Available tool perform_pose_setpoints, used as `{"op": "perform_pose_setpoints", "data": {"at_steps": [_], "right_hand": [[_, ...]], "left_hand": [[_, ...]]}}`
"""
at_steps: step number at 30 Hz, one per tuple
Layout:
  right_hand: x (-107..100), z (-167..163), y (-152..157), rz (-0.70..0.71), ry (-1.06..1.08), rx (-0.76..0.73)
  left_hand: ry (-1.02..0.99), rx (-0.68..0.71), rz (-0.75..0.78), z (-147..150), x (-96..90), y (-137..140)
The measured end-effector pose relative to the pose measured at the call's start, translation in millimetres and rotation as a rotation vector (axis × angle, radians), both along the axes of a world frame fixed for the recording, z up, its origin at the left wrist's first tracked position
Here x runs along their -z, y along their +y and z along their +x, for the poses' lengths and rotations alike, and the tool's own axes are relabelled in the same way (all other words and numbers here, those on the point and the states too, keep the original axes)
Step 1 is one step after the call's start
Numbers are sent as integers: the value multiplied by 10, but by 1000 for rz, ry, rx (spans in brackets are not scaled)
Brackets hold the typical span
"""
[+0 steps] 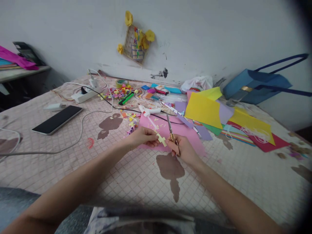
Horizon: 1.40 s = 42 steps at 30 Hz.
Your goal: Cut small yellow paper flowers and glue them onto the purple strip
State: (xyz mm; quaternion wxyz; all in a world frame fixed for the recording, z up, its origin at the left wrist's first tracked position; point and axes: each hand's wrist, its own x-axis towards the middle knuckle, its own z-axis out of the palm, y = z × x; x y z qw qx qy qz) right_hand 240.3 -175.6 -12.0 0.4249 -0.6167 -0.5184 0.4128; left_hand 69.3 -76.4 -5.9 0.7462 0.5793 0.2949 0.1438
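Between both hands is a small pale yellow paper cutout (161, 139), roughly cross-shaped. My left hand (146, 137) pinches its left end between thumb and fingers. Gold-handled scissors (171, 135) are held in my right hand (182, 148), blades pointing up and away. The right fingertips are close to the cutout's right end; whether they touch it I cannot tell. Beneath the hands lies a pink sheet (180, 130) with pale paper snippets (156, 123) scattered on it. Just beyond, a white glue gun (148, 110) rests at the sheet's far edge.
A phone (58, 119) and a power strip (85, 94) with trailing cables are on the left. Paper bits (117, 92) and a green-black cutter (126, 98) lie at the back. Coloured sheets (204, 109) and a blue bag (255, 86) are on the right.
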Motion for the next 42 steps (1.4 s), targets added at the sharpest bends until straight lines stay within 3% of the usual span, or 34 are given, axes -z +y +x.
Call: {"op": "perform_pose_setpoints", "data": {"at_steps": [5, 7, 9, 12, 16, 21, 29, 35, 42], "right_hand": [[-3, 149, 59, 99, -132, 180], [-35, 137, 48, 43, -7, 145], [-68, 87, 23, -26, 168, 40], [-88, 4, -9, -36, 346, -49], [-72, -21, -23, 7, 413, -55], [-57, 10, -30, 37, 284, 0], [-49, 11, -36, 36, 231, -44], [-65, 10, -33, 46, 243, 4], [-59, -1, -38, 33, 223, -32]], "left_hand": [[-43, -41, 91, 25, 0, -28], [-72, -87, 272, 32, -18, -74], [-74, -158, 567, 31, -46, -134], [-67, -121, 957, 25, -80, -217], [-84, -28, 1122, 35, -67, -262], [-102, -89, 931, 64, -15, -253], [-164, -14, 722, 75, 27, -227], [-203, 24, 476, 92, 83, -197], [-208, 7, 253, 106, 71, -196]]}}
